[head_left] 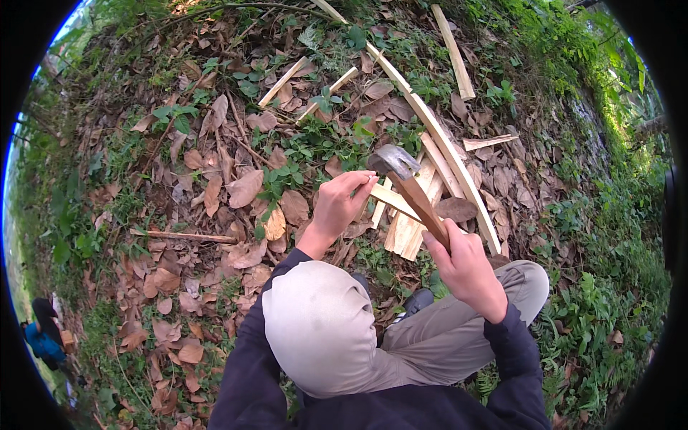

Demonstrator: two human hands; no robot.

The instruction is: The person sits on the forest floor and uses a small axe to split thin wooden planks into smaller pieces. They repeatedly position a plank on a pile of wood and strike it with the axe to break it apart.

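My right hand (466, 265) is wrapped round the wooden handle of a hammer (419, 197). Its grey metal head points up and away from me, just right of my left fingertips. My left hand (338, 208) is closed in a pinch on a tiny shiny nail-like piece (373, 177), too small to make out fully. A pale wooden strip (394, 200) slants from beside the left fingers to under the hammer handle. Beyond and below it, several flat wooden slats (409, 233) lie on the ground, partly covered by the strip and the hammer.
One long pale wooden batten (459, 168) runs from the far middle toward my right knee. Shorter wood pieces (283, 82) and another board (454, 54) lie farther off. Dry leaves and green plants surround me. At the far left edge is a person in blue (44, 342).
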